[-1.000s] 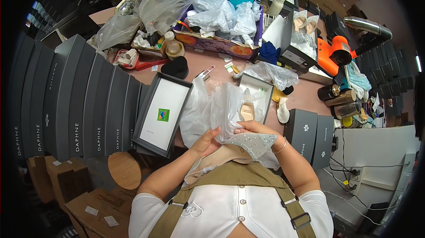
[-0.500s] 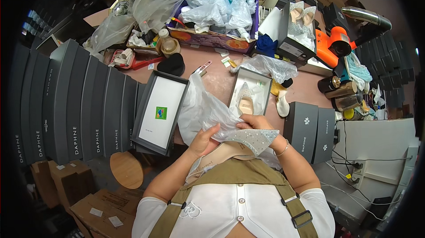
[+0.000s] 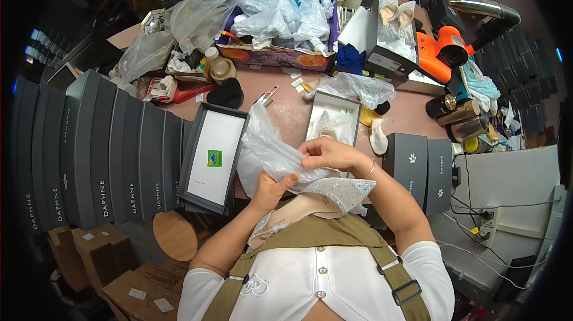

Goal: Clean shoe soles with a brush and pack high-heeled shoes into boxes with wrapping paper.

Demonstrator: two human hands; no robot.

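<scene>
A silver pointed-toe shoe (image 3: 346, 193) with sparkling stones rests on its side against my apron, below my hands. White thin wrapping sheet (image 3: 265, 145) spreads above it, over the table edge. My left hand (image 3: 273, 188) is closed on the sheet's lower part, thumb on top. Fingers bent together, my right hand (image 3: 328, 155) pinches the sheet further up. Beyond it, a matching shoe (image 3: 326, 124) lies in an open grey shoebox (image 3: 359, 125), partly hidden by my right hand. A grey box lid (image 3: 206, 196) with white lining and a green sticker lies at left.
Grey shoeboxes (image 3: 122, 160) stand in a long row at left; two more (image 3: 406, 172) are at right. A purple carton (image 3: 268, 57) of plastic bags sits at the back. An orange heat gun (image 3: 434, 55) stands at back right. Tweezers (image 3: 268, 95) and a black pad (image 3: 225, 93) lie mid-table.
My right hand has lifted away from the shoe's toe and shifted up and left along the sheet, now covering part of the boxed shoe. My left hand stays on the sheet. The view has tilted slightly.
</scene>
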